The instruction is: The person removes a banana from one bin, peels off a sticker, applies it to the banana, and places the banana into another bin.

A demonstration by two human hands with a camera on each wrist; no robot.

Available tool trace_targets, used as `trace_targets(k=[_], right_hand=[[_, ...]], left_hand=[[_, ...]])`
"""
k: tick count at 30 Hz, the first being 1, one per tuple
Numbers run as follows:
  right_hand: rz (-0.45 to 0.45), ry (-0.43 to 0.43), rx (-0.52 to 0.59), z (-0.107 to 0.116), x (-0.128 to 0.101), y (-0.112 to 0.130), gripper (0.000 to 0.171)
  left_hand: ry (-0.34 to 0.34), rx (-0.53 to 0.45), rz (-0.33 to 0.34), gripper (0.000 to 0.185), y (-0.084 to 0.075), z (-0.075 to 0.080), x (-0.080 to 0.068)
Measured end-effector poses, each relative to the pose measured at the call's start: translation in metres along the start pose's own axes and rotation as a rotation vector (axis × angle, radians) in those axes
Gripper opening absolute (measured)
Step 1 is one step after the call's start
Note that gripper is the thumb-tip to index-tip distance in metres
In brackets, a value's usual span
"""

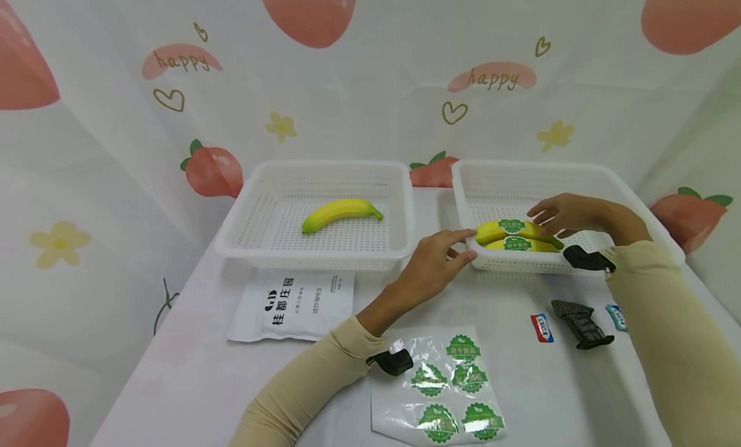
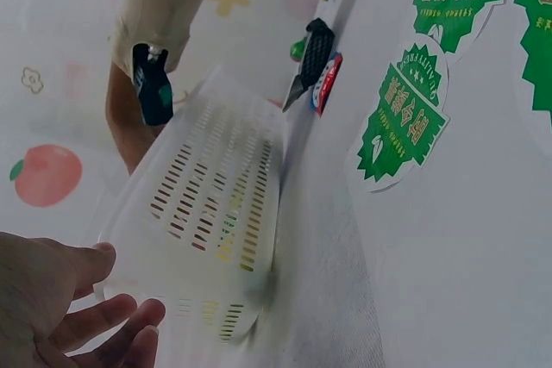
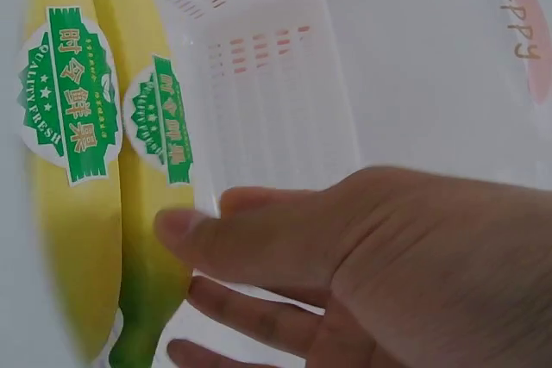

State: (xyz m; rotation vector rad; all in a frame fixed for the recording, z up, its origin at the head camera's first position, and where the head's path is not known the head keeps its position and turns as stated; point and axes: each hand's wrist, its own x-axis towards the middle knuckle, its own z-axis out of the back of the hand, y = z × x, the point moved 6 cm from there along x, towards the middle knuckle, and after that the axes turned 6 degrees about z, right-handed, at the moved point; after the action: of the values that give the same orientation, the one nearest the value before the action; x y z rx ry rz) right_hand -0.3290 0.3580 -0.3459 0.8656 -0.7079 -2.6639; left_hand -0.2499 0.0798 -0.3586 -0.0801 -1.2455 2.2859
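Observation:
Two yellow bananas with round green-and-white stickers lie side by side in the right white basket (image 1: 532, 166), along its front wall. At the rear banana (image 1: 489, 231), the thumb and fingers of my right hand (image 1: 581, 215) are loosely spread near its stem end. The right wrist view shows that thumb overlapping the banana's side. The front banana (image 3: 76, 239) also carries a sticker facing up. My left hand (image 1: 433, 262) is at the basket's front left corner, thumb and fingers extended at the rim and gripping nothing.
Another white basket (image 1: 336, 166) on the left holds a banana (image 1: 341, 214) without a sticker. A white pouch (image 1: 295, 312) lies before it. Below my left forearm is a sheet of green stickers (image 1: 382, 402). Small wrapped items, including a black packet (image 1: 581, 323), lie at right.

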Motion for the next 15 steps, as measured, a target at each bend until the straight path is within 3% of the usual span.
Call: trace_targets(k=[4, 8, 12, 15], right_hand=[[0.071, -0.08, -0.036, -0.001, -0.007, 0.008, 0.059], [0.163, -0.236, -0.098, -0.006, -0.026, 0.026, 0.052], [0.174, -0.386, -0.169, -0.017, -0.049, 0.038, 0.052], [0.147, -0.45, -0.173, -0.029, -0.062, 0.04, 0.055]], left_hand=[[0.004, 0.001, 0.004, 0.049, 0.0, -0.001, 0.0], [0.008, 0.0, 0.001, 0.049, 0.0, -0.001, -0.001], [0.013, -0.001, -0.003, 0.049, 0.0, -0.001, -0.002], [0.021, 0.005, -0.004, 0.05, 0.0, 0.0, -0.003]])
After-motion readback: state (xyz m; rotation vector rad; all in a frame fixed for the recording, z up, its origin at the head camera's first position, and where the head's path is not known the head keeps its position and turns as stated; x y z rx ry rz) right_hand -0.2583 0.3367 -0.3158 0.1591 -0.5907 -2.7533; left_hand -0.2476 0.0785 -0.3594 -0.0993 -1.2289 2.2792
